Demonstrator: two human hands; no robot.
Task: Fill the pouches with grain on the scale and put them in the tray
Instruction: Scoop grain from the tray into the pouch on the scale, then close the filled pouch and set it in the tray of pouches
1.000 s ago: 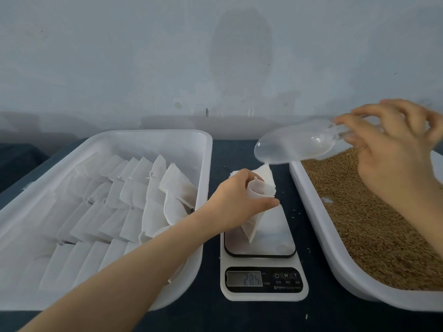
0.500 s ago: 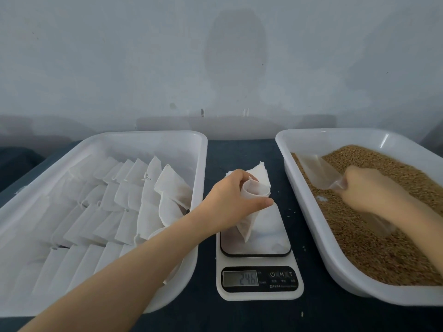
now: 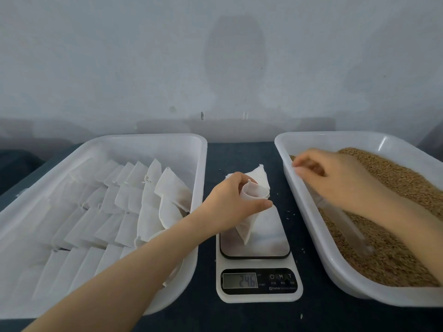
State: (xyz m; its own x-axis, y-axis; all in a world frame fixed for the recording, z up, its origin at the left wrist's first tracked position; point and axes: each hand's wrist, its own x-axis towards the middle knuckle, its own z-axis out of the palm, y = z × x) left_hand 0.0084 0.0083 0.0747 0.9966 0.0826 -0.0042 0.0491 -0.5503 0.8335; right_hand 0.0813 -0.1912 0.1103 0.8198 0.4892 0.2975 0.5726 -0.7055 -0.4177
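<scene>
A white mesh pouch (image 3: 248, 226) stands on the scale (image 3: 271, 238), with my left hand (image 3: 227, 202) gripping its mouth and keeping it rounded open. The display (image 3: 240, 280) reads about 24.6. My right hand (image 3: 335, 180) is low over the brown grain (image 3: 395, 188) in the right tray (image 3: 309, 226). Its fingers are bent and the tips lie close together near the tray's left wall. The hand is blurred, so I cannot see whether it holds grain. A clear plastic scoop (image 3: 352, 231) lies in the grain under my right forearm.
The white tray on the left (image 3: 143, 140) holds several rows of flat white pouches (image 3: 107, 212), some leaning at its right side. A few loose grains (image 3: 290, 212) lie on the dark tabletop beside the scale. A pale wall stands close behind.
My right hand brought the scoop down from above the pouch into the grain tray, then moved forward off it; the scoop now lies in the grain. The reading dropped from about 28 to 24.6.
</scene>
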